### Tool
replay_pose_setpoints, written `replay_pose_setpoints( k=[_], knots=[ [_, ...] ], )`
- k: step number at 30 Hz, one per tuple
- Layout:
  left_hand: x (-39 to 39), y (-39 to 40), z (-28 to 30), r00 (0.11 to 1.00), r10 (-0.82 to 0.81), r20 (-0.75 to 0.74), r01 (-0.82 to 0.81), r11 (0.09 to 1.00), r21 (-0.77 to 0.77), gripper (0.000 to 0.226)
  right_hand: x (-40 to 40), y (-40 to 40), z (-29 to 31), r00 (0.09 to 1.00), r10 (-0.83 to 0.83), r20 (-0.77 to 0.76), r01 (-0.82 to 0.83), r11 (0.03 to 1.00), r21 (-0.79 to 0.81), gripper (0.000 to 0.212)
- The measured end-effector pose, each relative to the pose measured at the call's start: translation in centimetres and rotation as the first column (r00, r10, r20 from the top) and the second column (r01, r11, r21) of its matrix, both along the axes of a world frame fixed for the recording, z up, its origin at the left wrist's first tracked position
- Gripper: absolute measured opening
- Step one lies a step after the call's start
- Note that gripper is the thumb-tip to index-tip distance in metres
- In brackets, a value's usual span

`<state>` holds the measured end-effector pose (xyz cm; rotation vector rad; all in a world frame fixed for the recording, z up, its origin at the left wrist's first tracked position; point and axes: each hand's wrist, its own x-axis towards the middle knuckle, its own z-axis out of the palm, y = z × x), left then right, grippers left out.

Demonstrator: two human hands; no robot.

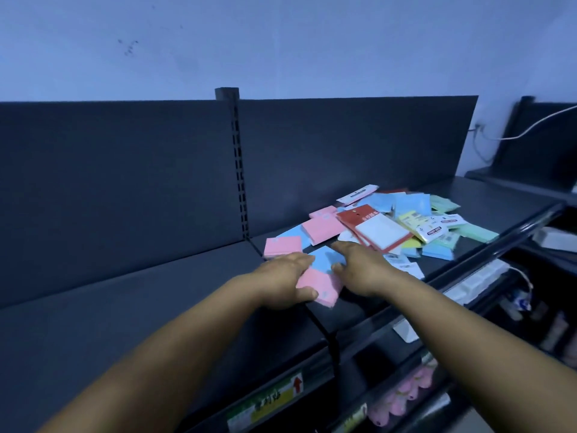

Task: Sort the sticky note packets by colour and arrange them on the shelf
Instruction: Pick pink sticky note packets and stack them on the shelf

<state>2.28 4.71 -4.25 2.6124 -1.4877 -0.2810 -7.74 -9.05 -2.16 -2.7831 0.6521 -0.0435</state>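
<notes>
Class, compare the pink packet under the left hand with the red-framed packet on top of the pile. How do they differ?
The pink packet is one plain colour; the red-framed packet has a red card border around a white pad. The pink packet lies near the shelf's front edge, gripped by the left hand; the red-framed one rests untouched on the mixed pile. Both lie flat on the dark shelf.

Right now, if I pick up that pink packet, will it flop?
Probably not: the pink packet under the left hand looks like a thick, flat block. Likely light. Its wrapper may be slippery; I cannot tell.
</notes>
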Motion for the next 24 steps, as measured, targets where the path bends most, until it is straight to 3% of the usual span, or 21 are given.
replay_pose_setpoints(
  k=[6,12,15,20,24],
  knots=[
    [2.9,-3.0,-0.4,0.991,-0.132,-0.035,0.133,0.990,0.036,0.077,3.0,-2.9,-0.2,1.000,-0.025,0.019,0.025,1.000,-0.003,0.040],
    [6.4,-3.0,0.2,1.000,-0.008,-0.009,0.007,0.996,-0.085,0.039,6.2,-4.8,-0.6,0.998,0.013,0.062,-0.012,1.000,-0.012,0.041],
    [8.4,-3.0,0.7,0.994,0.105,-0.014,-0.106,0.990,-0.096,0.035,7.7,-5.8,-0.4,0.996,0.077,0.049,-0.073,0.994,-0.077,0.044],
    [10.4,-3.7,1.1,0.983,0.182,-0.038,-0.181,0.983,0.026,0.025,10.9,-8.0,0.0,0.975,0.187,-0.116,-0.211,0.945,-0.249,0.062],
    [11.2,-4.3,1.1,0.969,0.236,-0.075,-0.234,0.972,0.033,0.032,13.2,-10.1,0.4,0.933,0.230,-0.277,-0.300,0.921,-0.246,0.079]
  ],
)
